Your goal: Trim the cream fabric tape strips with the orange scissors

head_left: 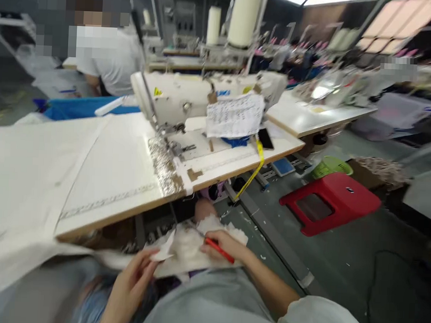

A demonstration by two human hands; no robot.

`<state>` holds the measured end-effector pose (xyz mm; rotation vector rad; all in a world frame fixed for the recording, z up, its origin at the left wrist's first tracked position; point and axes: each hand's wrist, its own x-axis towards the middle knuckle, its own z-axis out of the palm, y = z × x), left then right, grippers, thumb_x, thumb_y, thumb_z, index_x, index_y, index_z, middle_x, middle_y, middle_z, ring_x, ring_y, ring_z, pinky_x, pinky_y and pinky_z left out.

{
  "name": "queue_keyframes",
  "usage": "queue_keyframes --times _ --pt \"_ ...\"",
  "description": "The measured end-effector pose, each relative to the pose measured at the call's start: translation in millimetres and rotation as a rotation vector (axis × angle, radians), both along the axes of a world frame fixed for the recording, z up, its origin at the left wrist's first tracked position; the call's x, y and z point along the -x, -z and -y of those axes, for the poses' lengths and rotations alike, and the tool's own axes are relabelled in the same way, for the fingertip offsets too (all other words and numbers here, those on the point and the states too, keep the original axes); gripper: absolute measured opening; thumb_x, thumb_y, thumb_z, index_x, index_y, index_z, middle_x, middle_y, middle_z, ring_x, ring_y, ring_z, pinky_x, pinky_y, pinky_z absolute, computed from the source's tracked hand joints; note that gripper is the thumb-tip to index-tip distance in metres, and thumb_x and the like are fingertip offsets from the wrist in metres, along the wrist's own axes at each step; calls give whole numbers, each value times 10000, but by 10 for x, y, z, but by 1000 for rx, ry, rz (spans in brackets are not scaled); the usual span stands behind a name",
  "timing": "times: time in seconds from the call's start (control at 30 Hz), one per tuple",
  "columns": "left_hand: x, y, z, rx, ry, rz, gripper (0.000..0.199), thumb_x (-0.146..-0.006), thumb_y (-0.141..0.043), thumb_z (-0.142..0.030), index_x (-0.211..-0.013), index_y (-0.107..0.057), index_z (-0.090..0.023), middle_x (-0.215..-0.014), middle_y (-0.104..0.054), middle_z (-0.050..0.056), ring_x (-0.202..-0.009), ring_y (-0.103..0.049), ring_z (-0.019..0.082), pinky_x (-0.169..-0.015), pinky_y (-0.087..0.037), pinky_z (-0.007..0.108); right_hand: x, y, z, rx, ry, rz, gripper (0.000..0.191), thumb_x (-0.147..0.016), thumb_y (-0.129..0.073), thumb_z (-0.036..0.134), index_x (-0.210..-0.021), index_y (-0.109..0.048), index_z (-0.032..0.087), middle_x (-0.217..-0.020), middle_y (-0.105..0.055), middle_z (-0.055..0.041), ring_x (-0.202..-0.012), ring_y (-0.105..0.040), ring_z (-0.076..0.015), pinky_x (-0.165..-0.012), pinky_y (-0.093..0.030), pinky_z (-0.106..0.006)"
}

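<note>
My left hand [133,281] pinches a small white scrap [164,249], which could be cloth or paper, above my lap. In my right hand [224,245] are red-handled scissors [219,250], their blade end pointing up and left toward the pale material. Crumpled off-white cloth [188,246] lies across my lap between the two hands, with ragged white bits along its far side. Motion blur hides the finer detail of the blades and of the scrap's edge.
Before me a white sewing machine [175,95] stands on a white table [111,161]. A handwritten sheet [235,115] hangs on it, and a yellow tape measure [252,175] dangles off the edge. At right is a red stool [337,200]. Another person [109,57] is at far left.
</note>
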<state>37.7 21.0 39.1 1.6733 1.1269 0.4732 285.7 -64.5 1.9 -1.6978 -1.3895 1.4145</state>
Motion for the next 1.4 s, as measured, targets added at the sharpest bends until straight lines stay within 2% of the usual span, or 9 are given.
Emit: queue_keyframes --times 0.07,0.13,0.2,0.27,0.4,0.53,0.7,1.07,1.4 --pt "-49 3 -6 -79 56 -68 437 -859 -523 -599 -802 -654 -186 -679 -593 22 -623 -558 162 -576 -447 259 -45 -20 60 16 -1 -4 557 -725 -589 728 -633 -406 210 -602 -363 48 -585 -324 -105 -525 -255 -250" --pt "-134 -9 -71 -247 39 -99 363 -873 -543 -514 -755 -638 -185 -765 -566 33 -631 -507 138 -584 -407 248 -96 -51 105 1 -14 35 552 -757 -576 713 -630 -386 211 -613 -349 47 -588 -327 -106 -533 -254 -249" --pt "-204 -25 -137 -297 15 -64 324 -879 -563 -464 -749 -632 -176 -887 -569 55 -645 -490 119 -578 -389 236 -132 -102 123 0 -40 67 549 -790 -556 698 -624 -361 212 -623 -335 46 -589 -324 -105 -538 -254 -248" --pt "-226 -40 -169 -159 25 18 328 -882 -570 -471 -767 -621 -168 -829 -584 47 -573 -468 98 -530 -367 222 -142 -157 97 8 -85 83 550 -809 -535 696 -626 -346 213 -625 -323 48 -589 -314 -105 -541 -249 -248" --pt "-156 -40 -165 368 71 202 398 -859 -577 -569 -827 -538 -174 -430 -487 -49 -367 -434 99 -411 -307 197 -114 -218 -98 -8 -220 124 545 -819 -510 702 -643 -338 215 -627 -326 50 -592 -308 -107 -544 -236 -245" --pt "-92 0 -167 606 24 332 481 -772 -685 -585 -918 -537 -151 -560 -667 41 -476 -622 159 -455 -449 208 -69 -204 -350 -7 -382 131 529 -843 -482 683 -645 -332 215 -621 -310 52 -583 -304 -108 -538 -218 -247" --pt "-87 97 -174 679 -52 358 503 -731 -722 -597 -875 -562 -142 -575 -677 46 -523 -670 170 -483 -487 194 -23 -129 -496 44 -533 47 476 -863 -509 610 -662 -343 212 -634 -307 57 -589 -298 -104 -529 -235 -242" --pt "-23 208 -145 718 -147 360 519 -656 -759 -609 -795 -574 -144 -538 -667 52 -488 -651 165 -439 -451 183 85 -126 -561 179 -560 -10 518 -831 -535 659 -648 -357 208 -630 -307 57 -567 -281 -92 -508 -217 -237" --pt "13 231 -132 659 -148 352 529 -688 -722 -637 -794 -580 -139 -542 -674 66 -473 -637 161 -430 -432 190 177 -143 -589 -19 -609 368 564 -874 -427 704 -625 -319 210 -579 -353 47 -544 -313 -107 -545 -201 -272"
